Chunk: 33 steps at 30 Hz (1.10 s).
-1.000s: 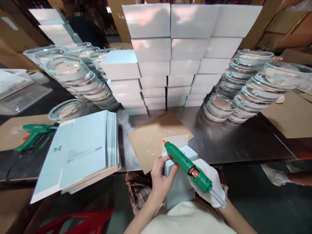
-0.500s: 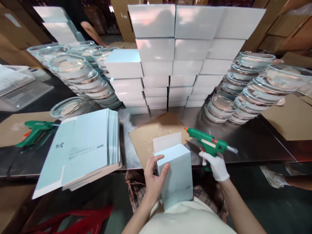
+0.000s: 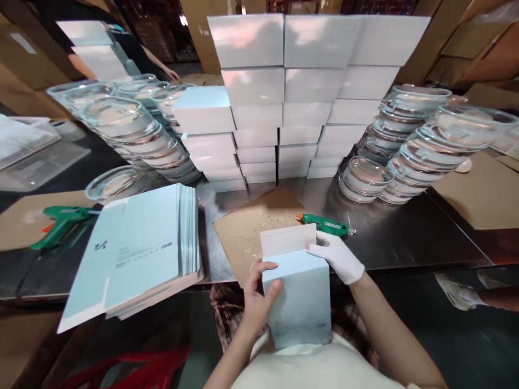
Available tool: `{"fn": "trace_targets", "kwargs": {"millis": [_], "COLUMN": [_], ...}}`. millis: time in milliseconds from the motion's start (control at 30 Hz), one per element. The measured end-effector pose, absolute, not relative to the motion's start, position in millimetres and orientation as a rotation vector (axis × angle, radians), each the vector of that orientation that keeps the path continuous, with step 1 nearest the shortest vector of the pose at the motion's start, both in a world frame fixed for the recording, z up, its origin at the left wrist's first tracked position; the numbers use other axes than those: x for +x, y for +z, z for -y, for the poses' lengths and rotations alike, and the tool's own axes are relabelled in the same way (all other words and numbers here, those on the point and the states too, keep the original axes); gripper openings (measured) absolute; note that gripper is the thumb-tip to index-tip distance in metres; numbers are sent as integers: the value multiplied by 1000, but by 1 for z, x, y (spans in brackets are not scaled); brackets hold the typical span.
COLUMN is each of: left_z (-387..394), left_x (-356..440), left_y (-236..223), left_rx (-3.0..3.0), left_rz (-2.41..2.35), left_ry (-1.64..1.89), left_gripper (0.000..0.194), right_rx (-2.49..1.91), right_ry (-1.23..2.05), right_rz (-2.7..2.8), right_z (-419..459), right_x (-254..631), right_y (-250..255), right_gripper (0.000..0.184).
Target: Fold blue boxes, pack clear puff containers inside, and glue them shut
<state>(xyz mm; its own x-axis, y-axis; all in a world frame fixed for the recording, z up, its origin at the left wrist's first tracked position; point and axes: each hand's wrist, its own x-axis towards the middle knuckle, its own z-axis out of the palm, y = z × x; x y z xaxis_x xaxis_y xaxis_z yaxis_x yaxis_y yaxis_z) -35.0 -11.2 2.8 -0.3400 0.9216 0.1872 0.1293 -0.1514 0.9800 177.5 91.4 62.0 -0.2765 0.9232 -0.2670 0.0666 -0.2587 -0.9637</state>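
Observation:
A light blue carton box (image 3: 300, 302) stands against my body at the table's front edge, its white flap (image 3: 288, 240) raised at the far side. My bare left hand (image 3: 259, 292) grips the box's left side, thumb on the near face and fingers over the top. My right hand (image 3: 338, 256), in a white glove, pinches the flap's right end between thumb and fingers. Just beyond it a green glue gun (image 3: 326, 224) with an orange tip lies on the table; its handle is hidden. Under the flap is a brown cardboard sheet (image 3: 247, 232) with bits of glue on it.
Flat light blue cartons (image 3: 133, 243) are piled at the left, beside a second green glue gun (image 3: 60, 224). A wall of white boxes (image 3: 259, 116) rises behind. Stacked round clear containers (image 3: 421, 146) flank it. Another person's arm (image 3: 160, 64) shows at the back left.
My right hand has put the glue gun down on the table and moved left to the box flap. My left hand still holds the box, which has shifted slightly right.

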Motion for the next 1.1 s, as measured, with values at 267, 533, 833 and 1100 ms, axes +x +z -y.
{"fn": "trace_targets", "kwargs": {"millis": [267, 533, 833, 1100], "left_z": [8, -2, 0, -2], "left_x": [-40, -63, -77, -91], "left_y": [-11, -10, -11, 17], "left_rx": [1025, 1048, 879, 1147], "left_rz": [-1310, -985, -1340, -1696], "left_ry": [1654, 1415, 1814, 1824], "left_gripper": [68, 49, 50, 48], "right_rx": [-642, -428, -1050, -1349], "right_ry": [1508, 1159, 1741, 1229], "right_rz": [1896, 2309, 1507, 1509], "right_z": [-91, -98, -38, -31], "right_x": [197, 200, 211, 225], "right_y": [64, 63, 18, 56], "right_gripper": [81, 31, 139, 61]}}
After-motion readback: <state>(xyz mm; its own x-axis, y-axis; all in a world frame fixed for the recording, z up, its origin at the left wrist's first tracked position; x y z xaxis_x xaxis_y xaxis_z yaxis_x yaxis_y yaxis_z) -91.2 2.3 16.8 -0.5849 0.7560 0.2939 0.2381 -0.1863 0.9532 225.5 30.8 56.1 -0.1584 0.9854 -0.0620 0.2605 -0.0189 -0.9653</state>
